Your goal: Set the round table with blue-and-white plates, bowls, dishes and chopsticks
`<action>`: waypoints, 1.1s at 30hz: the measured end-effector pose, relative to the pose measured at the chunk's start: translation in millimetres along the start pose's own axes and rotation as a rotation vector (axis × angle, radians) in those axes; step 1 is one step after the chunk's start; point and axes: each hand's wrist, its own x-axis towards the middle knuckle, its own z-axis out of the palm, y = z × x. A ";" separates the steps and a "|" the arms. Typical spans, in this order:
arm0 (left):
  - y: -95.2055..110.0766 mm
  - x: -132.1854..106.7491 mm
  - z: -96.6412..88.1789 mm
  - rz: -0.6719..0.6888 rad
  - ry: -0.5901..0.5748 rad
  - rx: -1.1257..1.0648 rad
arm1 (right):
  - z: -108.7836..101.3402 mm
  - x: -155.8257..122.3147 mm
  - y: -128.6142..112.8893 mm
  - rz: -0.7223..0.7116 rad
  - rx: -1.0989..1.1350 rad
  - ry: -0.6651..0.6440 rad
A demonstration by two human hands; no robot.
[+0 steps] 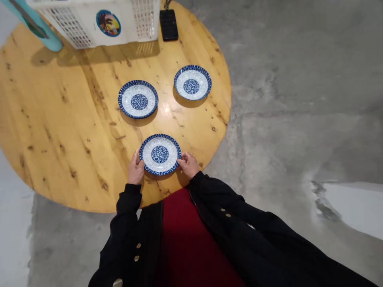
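Note:
Three blue-and-white patterned plates lie on a round wooden table (60, 131). The nearest plate (160, 154) sits close to the table's front edge. My left hand (135, 169) grips its left rim and my right hand (188, 163) grips its right rim, fingers curled on the edge. A second plate (138, 99) lies farther back, and a third plate (193, 82) lies to its right. Both of my arms wear black sleeves.
A white plastic basket (98, 20) with a round sticker stands at the table's far edge. A black phone-like object (168, 24) lies beside it on the right. A teal object (36, 28) leans at the far left. Grey concrete floor (299, 99) surrounds the table.

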 end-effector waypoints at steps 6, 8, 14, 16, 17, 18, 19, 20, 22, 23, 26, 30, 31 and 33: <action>1.5 14.6 -5.1 0.061 -0.014 0.050 | 8.7 -0.2 -3.2 -0.008 0.021 0.031; 4.0 15.7 -6.6 0.061 -0.010 0.119 | 10.3 -0.8 -4.4 -0.007 0.026 0.033; 8.9 17.5 -9.6 0.062 0.019 0.284 | 14.3 0.6 -2.7 0.006 0.063 0.061; 8.1 19.8 -9.9 0.069 0.014 0.282 | 16.0 1.7 -1.3 0.012 0.067 0.066; 7.3 21.1 -9.9 0.077 0.012 0.273 | 16.8 2.0 -0.7 0.016 0.068 0.069; 6.3 22.4 -9.7 0.085 0.011 0.262 | 17.6 2.1 -0.1 0.020 0.068 0.071; 5.2 23.5 -9.4 0.091 0.011 0.248 | 18.0 1.9 0.5 0.022 0.070 0.068; 4.0 24.3 -8.9 0.093 0.014 0.230 | 17.9 1.1 1.4 0.024 0.075 0.061; 1.2 24.5 -7.8 0.072 0.031 0.177 | 14.6 -2.3 4.1 0.031 0.106 0.043; -0.4 23.8 -7.2 0.046 0.041 0.134 | 11.0 -5.2 6.2 0.039 0.131 0.044; -5.5 18.2 -6.3 -0.063 0.046 -0.011 | -9.0 -18.4 15.6 0.068 0.203 0.130; -10.6 9.8 -5.7 -0.122 0.003 -0.084 | -40.8 -35.6 27.2 0.082 0.192 0.270; -11.2 8.7 -5.0 -0.108 -0.016 -0.084 | -44.9 -37.5 28.6 0.080 0.180 0.277; -11.9 7.8 -3.2 -0.047 -0.058 -0.067 | -45.2 -36.8 29.2 0.065 0.156 0.258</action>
